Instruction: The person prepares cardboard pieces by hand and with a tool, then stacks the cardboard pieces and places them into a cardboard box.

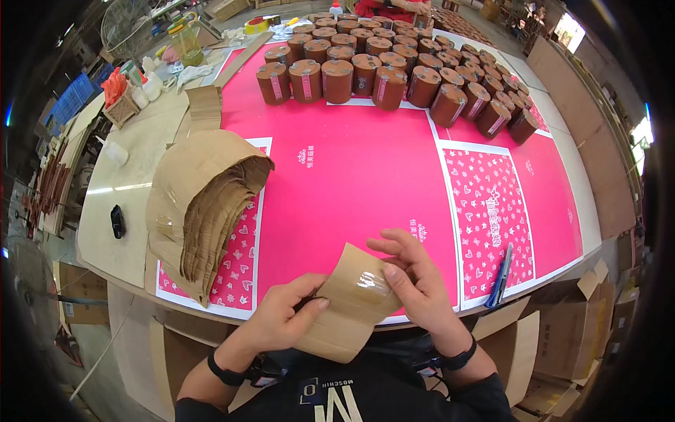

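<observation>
A piece of brown cardboard (348, 309) is held over the table's near edge, bent into a curve, with shiny clear tape across its upper right part. My left hand (285, 313) is closed on its left side, thumb in front and the other fingers partly hidden. At the right edge, my right hand (422, 285) presses its thumb on the tape, and its upper fingers reach past the card. To the left stands a thick bundle of nested, curved cardboard sheets (176, 183), with tape on its outer side. Pink printed sheets (337, 190) cover the tabletop beneath.
Rows of brown cylindrical boxes (306, 81) fill the far side. A blue pen (500, 276) lies at the near right, and a black object (117, 221) at the left. Bottles (151, 88) and a jar (185, 43) stand far left. Open cartons (569, 330) sit below the right edge.
</observation>
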`<action>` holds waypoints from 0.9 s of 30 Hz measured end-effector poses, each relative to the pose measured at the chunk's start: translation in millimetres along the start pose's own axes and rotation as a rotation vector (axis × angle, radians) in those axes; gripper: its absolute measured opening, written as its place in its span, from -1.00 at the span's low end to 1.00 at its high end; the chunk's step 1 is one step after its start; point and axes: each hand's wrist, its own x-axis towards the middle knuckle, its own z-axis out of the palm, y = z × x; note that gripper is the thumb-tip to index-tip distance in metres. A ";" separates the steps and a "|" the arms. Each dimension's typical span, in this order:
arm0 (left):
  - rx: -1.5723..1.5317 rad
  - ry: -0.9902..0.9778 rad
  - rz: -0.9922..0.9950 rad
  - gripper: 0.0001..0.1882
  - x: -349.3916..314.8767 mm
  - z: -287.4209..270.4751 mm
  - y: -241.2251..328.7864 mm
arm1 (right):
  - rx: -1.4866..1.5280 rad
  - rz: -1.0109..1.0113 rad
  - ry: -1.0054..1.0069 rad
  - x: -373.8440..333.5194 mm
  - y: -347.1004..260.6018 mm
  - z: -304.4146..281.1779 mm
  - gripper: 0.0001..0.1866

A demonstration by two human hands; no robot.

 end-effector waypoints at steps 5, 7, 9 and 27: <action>0.242 -0.015 0.057 -0.61 -18.2 -2.2 25.6 | -0.378 0.218 -0.238 -6.8 -25.9 -11.3 -0.63; 0.317 -0.019 0.140 -0.59 -15.4 4.0 32.6 | -0.403 0.196 -0.229 -8.3 -24.7 -10.9 -0.66; 0.423 -0.050 0.128 -0.58 -15.1 6.3 36.3 | -0.539 -0.005 -0.205 -7.2 -22.6 -9.4 -0.69; 0.533 -0.272 -0.005 -0.72 -2.6 -2.2 48.8 | -0.301 0.118 -0.347 -3.8 -22.8 -4.0 -0.75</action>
